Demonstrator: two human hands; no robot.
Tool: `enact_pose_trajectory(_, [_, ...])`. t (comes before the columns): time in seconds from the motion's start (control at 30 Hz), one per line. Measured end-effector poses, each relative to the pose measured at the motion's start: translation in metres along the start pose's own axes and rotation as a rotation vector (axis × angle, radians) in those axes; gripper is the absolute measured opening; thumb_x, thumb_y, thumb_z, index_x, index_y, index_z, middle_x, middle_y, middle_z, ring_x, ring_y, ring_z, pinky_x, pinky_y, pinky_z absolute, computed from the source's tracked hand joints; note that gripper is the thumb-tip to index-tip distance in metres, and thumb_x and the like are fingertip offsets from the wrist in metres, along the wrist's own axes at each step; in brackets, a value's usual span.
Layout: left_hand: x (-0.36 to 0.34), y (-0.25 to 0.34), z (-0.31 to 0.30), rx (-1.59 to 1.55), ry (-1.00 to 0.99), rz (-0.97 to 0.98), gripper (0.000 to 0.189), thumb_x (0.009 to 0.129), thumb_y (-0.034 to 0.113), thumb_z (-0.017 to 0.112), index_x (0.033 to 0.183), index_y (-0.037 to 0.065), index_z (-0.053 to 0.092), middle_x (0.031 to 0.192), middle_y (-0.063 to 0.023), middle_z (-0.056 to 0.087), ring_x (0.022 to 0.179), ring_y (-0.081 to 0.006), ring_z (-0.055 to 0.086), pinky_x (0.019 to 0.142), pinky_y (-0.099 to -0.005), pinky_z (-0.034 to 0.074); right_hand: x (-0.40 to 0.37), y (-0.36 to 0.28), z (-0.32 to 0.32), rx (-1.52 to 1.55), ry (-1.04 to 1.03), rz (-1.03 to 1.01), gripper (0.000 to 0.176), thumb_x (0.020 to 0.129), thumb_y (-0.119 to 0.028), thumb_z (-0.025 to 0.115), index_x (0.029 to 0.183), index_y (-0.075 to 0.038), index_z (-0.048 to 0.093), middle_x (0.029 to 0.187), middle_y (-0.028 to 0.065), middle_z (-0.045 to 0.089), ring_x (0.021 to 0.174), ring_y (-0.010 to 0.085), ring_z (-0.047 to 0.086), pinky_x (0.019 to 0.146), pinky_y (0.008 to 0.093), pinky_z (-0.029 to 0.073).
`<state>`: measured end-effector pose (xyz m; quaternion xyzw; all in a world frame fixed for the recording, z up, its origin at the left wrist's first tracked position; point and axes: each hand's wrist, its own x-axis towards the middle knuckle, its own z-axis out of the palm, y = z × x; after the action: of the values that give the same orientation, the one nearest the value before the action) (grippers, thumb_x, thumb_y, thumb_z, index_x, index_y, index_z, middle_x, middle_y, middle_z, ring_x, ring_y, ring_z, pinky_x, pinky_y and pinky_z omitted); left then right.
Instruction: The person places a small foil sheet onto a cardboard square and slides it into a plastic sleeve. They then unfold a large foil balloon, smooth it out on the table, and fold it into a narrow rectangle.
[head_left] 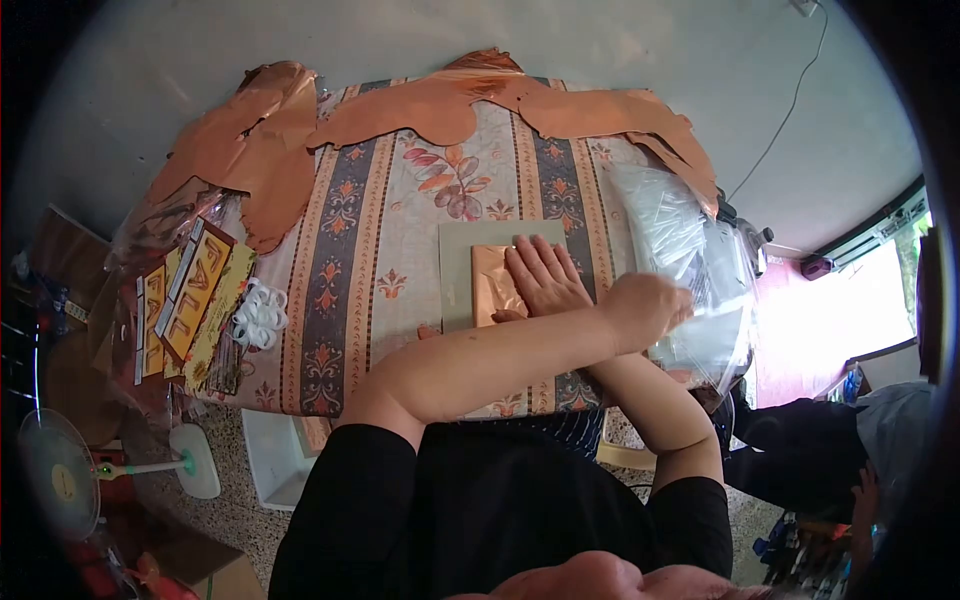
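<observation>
A folded copper-coloured sheet (492,282) lies on a grey-green board (457,262) on the patterned tablecloth. My right hand (545,280) rests flat on the sheet's right part and the board, fingers stretched out. Crossed over my right forearm, my left arm reaches to the right. My left hand (648,310) is closed beside the clear plastic bags (665,225); its fingertips are blurred, and what they hold cannot be made out.
Copper-coloured sheets (590,113) drape over the far edge. At left are yellow "FALL" signs (195,290) and white curled ribbon (260,314). A fan (62,480) and white bin (268,460) stand lower left. Another person (820,440) is at right.
</observation>
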<state>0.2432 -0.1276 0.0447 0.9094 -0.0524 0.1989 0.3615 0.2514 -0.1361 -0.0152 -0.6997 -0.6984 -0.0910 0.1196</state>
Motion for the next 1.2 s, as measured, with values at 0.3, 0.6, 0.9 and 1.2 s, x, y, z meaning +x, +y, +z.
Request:
enact_pose_trajectory(0.3, [-0.091, -0.02, -0.226, 0.672, 0.721, 0.445, 0.023, 0.08, 0.005, 0.067, 0.103, 0.007, 0.069, 0.095, -0.0073, 0.069, 0.082, -0.0262, 0.066, 0.07, -0.0364, 0.054, 0.0, -0.005, -0.011, 0.112, 0.012, 0.04, 0.076, 0.089, -0.05, 0.055, 0.142, 0.002, 0.04, 0.149, 0.0228, 0.036, 0.142, 0.0387, 0.028, 0.117, 0.0501, 0.016])
enact_pose_trajectory(0.6, [-0.265, -0.045, -0.22, 0.559, -0.015, -0.229, 0.01, 0.079, 0.01, 0.071, 0.088, 0.006, 0.068, 0.101, -0.0065, 0.066, 0.096, -0.0261, 0.062, 0.083, -0.0349, 0.052, 0.0, -0.006, -0.018, 0.118, -0.074, 0.064, 0.078, 0.09, -0.049, 0.054, 0.146, 0.002, 0.033, 0.153, 0.0222, 0.031, 0.144, 0.0392, 0.023, 0.118, 0.0492, 0.014])
enact_pose_trajectory(0.9, [-0.191, -0.109, -0.226, 0.546, 0.206, -0.372, 0.02, 0.089, 0.009, 0.056, 0.106, 0.004, 0.067, 0.095, -0.0154, 0.061, 0.094, -0.0344, 0.06, 0.083, -0.0406, 0.049, 0.001, -0.008, -0.017, 0.095, -0.095, 0.083, 0.079, 0.091, -0.051, 0.052, 0.149, -0.001, 0.03, 0.154, 0.0216, 0.029, 0.145, 0.0379, 0.022, 0.118, 0.0483, 0.013])
enact_pose_trajectory(1.2, [-0.172, -0.16, -0.216, 0.605, 0.189, -0.501, 0.032, 0.089, 0.004, 0.054, 0.118, 0.009, 0.066, 0.108, -0.0156, 0.058, 0.102, -0.033, 0.06, 0.084, -0.0407, 0.049, 0.002, -0.008, -0.021, 0.079, -0.116, 0.077, 0.079, 0.092, -0.051, 0.05, 0.149, 0.0, 0.03, 0.154, 0.0219, 0.029, 0.145, 0.0382, 0.021, 0.118, 0.0482, 0.013])
